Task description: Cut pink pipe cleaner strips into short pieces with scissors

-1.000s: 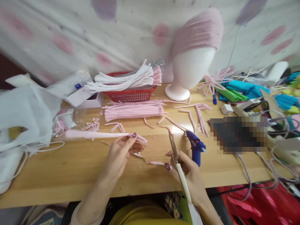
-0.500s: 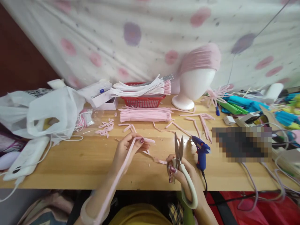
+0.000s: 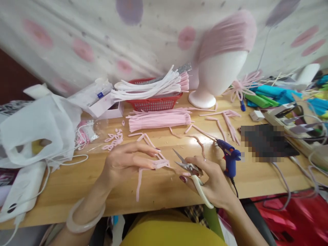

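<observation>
My left hand (image 3: 132, 156) pinches a folded pink pipe cleaner (image 3: 138, 184) between thumb and fingers above the desk. One end of it hangs down below the fingertips, and the bent part sticks out to the right. Wrapped around white-handled scissors (image 3: 198, 191), my right hand (image 3: 208, 176) keeps their blades slightly apart, pointing up and left toward the left fingertips. The blades are not touching the held pipe cleaner. A bundle of pink pipe cleaners (image 3: 160, 121) lies beyond the hands. Small pink loops (image 3: 112, 140) are scattered to its left.
A red basket (image 3: 153, 104) holds white and pink pipe cleaners. Beside it stands a white foam head (image 3: 212, 75) with a pink covering. A blue glue gun (image 3: 230, 159) lies right of my right hand. White plastic bag (image 3: 58, 116) and power bank-like white block (image 3: 23, 194) sit left.
The long strand along my left forearm now hangs short from a folded shape at the fingertips. The scissors have turned from upright to pointing left. My view has shifted.
</observation>
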Demonstrator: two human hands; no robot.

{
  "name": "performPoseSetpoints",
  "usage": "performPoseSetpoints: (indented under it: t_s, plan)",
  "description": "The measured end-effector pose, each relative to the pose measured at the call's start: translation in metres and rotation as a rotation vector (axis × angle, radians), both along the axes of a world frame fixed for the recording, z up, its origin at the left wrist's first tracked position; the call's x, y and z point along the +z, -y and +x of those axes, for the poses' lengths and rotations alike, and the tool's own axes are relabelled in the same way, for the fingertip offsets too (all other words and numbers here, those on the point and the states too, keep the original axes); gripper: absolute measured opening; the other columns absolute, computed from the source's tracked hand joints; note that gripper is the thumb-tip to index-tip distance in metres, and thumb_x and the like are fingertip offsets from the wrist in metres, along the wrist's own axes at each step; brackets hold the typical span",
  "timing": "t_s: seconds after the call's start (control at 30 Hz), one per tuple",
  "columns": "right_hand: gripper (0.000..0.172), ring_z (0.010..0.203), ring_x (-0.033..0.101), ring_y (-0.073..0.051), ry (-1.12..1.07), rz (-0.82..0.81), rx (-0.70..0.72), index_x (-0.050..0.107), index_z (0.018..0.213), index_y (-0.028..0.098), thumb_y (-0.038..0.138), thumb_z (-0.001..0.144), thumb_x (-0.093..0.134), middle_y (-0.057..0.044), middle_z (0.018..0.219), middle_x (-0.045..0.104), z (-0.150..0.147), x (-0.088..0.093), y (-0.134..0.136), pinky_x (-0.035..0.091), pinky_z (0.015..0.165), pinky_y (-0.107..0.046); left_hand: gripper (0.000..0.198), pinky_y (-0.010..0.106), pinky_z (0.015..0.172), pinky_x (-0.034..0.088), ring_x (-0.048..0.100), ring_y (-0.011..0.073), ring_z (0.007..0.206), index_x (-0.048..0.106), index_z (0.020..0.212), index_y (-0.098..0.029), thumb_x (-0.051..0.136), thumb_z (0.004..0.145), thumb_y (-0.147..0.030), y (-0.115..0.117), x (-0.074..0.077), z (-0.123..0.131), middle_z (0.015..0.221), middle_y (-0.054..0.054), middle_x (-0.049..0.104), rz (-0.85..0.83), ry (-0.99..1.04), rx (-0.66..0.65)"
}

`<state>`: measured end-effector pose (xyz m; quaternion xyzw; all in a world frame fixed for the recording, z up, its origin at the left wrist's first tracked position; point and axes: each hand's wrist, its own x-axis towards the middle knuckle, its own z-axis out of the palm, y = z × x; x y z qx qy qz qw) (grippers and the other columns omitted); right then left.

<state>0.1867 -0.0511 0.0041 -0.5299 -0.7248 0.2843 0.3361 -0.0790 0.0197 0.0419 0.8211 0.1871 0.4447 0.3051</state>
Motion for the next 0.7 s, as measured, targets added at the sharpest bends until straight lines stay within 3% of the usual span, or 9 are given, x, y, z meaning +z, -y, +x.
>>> performPoseSetpoints:
  t_s: [0.17,0.3,0.37,0.6,0.7]
  plan:
    - [0.022,0.06,0.059,-0.016,-0.101,-0.204,-0.186,0.063,0.097,0.018,0.035,0.083,0.064,0.0,0.069,0.062,-0.002,-0.011,-0.009,0.047,0.055,-0.024,0.019,0.031,0.08,0.054,0.068,0.0171,0.093,0.074,0.091,-0.027,0.062,0.087,-0.013,-0.002,0.002,-0.007,0.101,0.004,0.074,0.236,-0.211,0.24]
    - [0.027,0.062,0.063,-0.018,-0.188,-0.27,-0.256,0.063,0.096,0.019,0.04,0.08,0.068,-0.001,0.07,0.064,-0.006,-0.017,-0.014,0.05,0.056,-0.025,0.017,0.032,0.084,0.052,0.068,0.017,0.084,0.072,0.091,-0.03,0.072,0.079,-0.017,-0.003,0.002,-0.007,0.085,-0.002,0.074,0.239,-0.243,0.465]
    - [0.026,0.059,0.06,-0.017,-0.19,-0.252,-0.251,0.065,0.094,0.019,0.038,0.078,0.07,-0.001,0.069,0.063,-0.01,-0.017,-0.015,0.048,0.054,-0.025,0.019,0.032,0.082,0.053,0.068,0.0178,0.078,0.071,0.092,-0.03,0.075,0.077,-0.019,-0.004,0.005,-0.005,0.08,-0.002,0.074,0.248,-0.222,0.513]
    - [0.027,0.06,0.054,-0.015,-0.279,-0.2,-0.266,0.068,0.098,0.021,0.033,0.075,0.074,0.0,0.069,0.06,-0.026,-0.01,-0.019,0.045,0.053,-0.025,0.021,0.032,0.077,0.055,0.068,0.0178,0.068,0.074,0.084,-0.032,0.077,0.072,-0.015,-0.006,0.01,0.001,0.068,-0.003,0.073,0.248,-0.132,0.522]
    - [0.031,0.054,0.053,-0.013,-0.611,-0.276,-0.226,0.066,0.096,0.019,0.04,0.075,0.074,0.0,0.066,0.06,-0.038,-0.001,-0.026,0.045,0.05,-0.025,0.028,0.032,0.081,0.056,0.071,0.0176,0.074,0.075,0.094,-0.032,0.072,0.076,-0.011,-0.004,0.007,0.0,0.081,-0.002,0.077,0.17,-0.148,0.32]
